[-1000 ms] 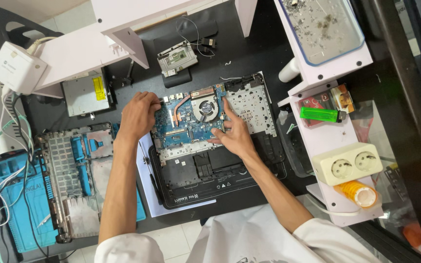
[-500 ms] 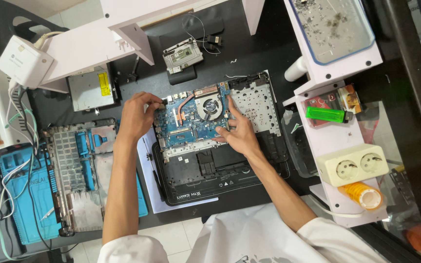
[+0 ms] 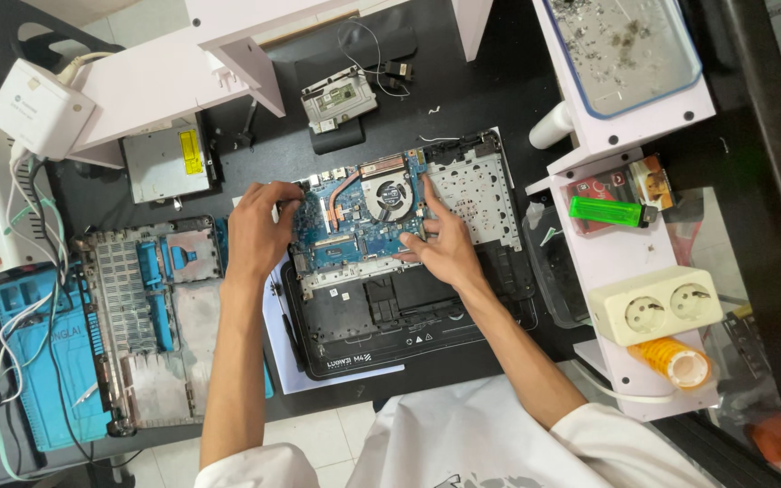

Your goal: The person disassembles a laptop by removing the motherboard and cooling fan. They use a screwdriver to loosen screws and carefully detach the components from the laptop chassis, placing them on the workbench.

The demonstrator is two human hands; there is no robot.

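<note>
An opened black laptop base (image 3: pixel 409 334) lies on the dark table. In its upper half sits a blue motherboard (image 3: pixel 354 237) with a copper heat pipe and a round fan (image 3: pixel 388 197). My left hand (image 3: pixel 259 233) grips the board's left edge, fingers curled over it. The board's right edge is held by my right hand (image 3: pixel 440 242), fingers spread along it beside the silver keyboard frame (image 3: pixel 476 194).
A removed bottom cover (image 3: pixel 151 316) lies left on a blue mat (image 3: pixel 33 361). A silver optical drive (image 3: pixel 169 163) and a small metal part (image 3: pixel 339 98) sit behind. At right, a white shelf (image 3: pixel 607 248) holds a green lighter (image 3: pixel 607 211), a double socket (image 3: pixel 666 305) and an orange tape roll (image 3: pixel 675 360).
Both hands stay on the motherboard's edges. The view has shifted slightly, so everything sits a little lower and further right in the frame.
</note>
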